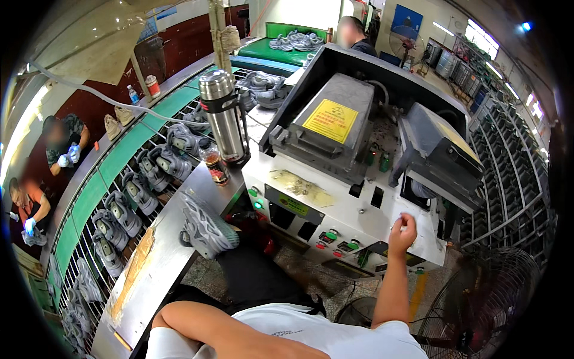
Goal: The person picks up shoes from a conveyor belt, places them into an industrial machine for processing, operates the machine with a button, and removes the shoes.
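My right hand [403,233] is raised over the right front of a white machine [335,212], its fingers curled into a loose fist. Nothing shows in the fist. My left forearm [239,332] bends across my body, and its hand is below the lower edge of the picture. The machine has a grey lidded unit [341,113] with a yellow warning label, and a second dark unit [439,155] tilted to its right, nearest my right hand. Grey sneakers [206,230] lie at the metal table's [149,269] edge, close to my leg.
A steel thermos [224,113] and a jar [214,164] stand left of the machine. Several grey sneakers [139,192] line a barred rack beside a green belt [98,179]. Two people work at far left; another person is behind the machine. A floor fan [478,305] stands at lower right.
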A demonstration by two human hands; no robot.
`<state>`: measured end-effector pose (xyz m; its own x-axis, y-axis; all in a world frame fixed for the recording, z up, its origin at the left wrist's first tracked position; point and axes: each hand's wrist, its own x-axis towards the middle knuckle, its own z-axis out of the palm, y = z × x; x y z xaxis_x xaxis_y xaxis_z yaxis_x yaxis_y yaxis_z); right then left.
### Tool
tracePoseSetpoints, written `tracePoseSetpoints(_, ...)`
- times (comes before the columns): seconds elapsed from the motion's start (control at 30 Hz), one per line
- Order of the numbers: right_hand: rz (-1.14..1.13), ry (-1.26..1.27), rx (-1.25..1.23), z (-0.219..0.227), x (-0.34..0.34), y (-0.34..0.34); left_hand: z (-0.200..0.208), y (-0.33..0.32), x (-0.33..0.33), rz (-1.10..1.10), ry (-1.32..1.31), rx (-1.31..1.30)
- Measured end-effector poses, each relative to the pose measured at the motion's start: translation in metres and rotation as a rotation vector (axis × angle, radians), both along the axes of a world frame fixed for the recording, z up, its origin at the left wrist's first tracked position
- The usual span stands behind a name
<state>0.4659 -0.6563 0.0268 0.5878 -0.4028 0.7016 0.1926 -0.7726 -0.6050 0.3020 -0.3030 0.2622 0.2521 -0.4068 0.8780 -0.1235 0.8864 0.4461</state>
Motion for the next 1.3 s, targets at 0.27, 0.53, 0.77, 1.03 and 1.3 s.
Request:
tracePoseSetpoints(0.27, -0.457, 0.342, -0.341, 0.033, 0.118, -0.121, -0.008, -0.015, 0.040, 0.072, -0.419, -0.160)
tracePoseSetpoints(0.53, -0.544, 0.982, 0.068, 0.112, 0.166, -0.110, -0.006, -0.022, -0.010, 0.295, 0.111, 0.032)
tracePoseSetpoints(0.77, -0.585, 0.227, -0.064, 0.073, 0.114, -0.107, -0.074, 0.044, 0.023, 0.391, 0.108, 0.584)
tracePoseSetpoints(1.03, -0.228, -0.274, 0.038, 0.029, 0.023, -0.036, -0.269, 0.105, -0.012, 0.614, 1.089, 0.792)
tracePoseSetpoints(1.3, 1.089, 0.224, 0.912, 0.016, -0.011, 0.148, -0.209, 0.105, 0.007, 0.666, 0.734, 0.275)
